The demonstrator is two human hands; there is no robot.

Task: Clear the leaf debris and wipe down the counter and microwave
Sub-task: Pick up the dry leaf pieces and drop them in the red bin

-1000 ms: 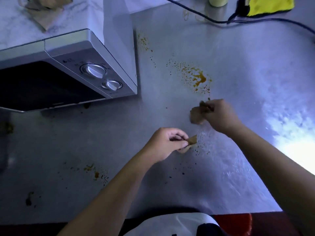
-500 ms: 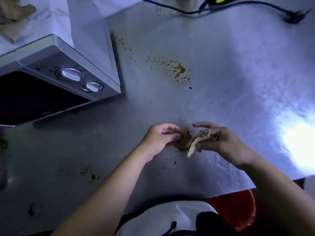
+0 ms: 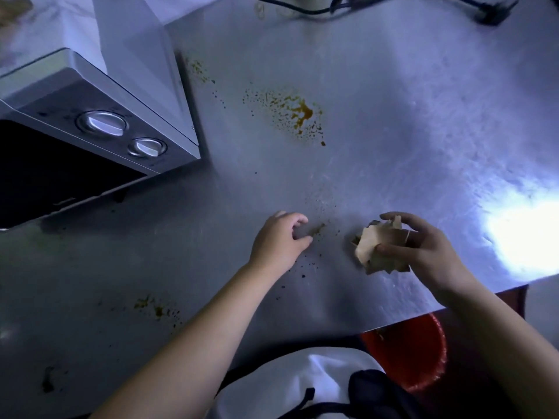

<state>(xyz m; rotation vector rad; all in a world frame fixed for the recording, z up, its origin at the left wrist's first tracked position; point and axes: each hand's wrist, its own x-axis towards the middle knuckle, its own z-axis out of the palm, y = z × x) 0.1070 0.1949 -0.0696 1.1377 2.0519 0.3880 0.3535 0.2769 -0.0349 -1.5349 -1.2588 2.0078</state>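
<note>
Dull grey metal covers the table (image 3: 378,146), lit harshly at its right edge and speckled with brown crumbs. Above its near right part the right hand (image 3: 423,249) holds a crumpled wad of dry leaf debris (image 3: 378,246). The grip is closed round the wad, thumb underneath and fingers curled over the top. The wad's longer side runs roughly from the far side toward the near edge. Its pale flat face is turned left, and jagged tips poke up past the index finger. Whether its underside touches the metal cannot be told. Just to the left, apart from the wad, the left hand (image 3: 281,240) hovers low with fingers loosely curled and nothing in its grip. Its fingertips are just beside a small brown leaf scrap (image 3: 317,228) lying on the table, long axis slanting up to the right. Farther back lies a splattered orange stain (image 3: 298,111), and a smaller yellowish smear (image 3: 157,308) sits near the front left. The microwave (image 3: 90,86) stands at the left, well apart from both hands, its two round knobs (image 3: 102,124) facing the camera. A dark cable (image 3: 302,7) runs along the far edge to a plug (image 3: 493,13). Below the table's near right corner, under the right forearm, a red bucket (image 3: 423,352) stands on the floor.
</note>
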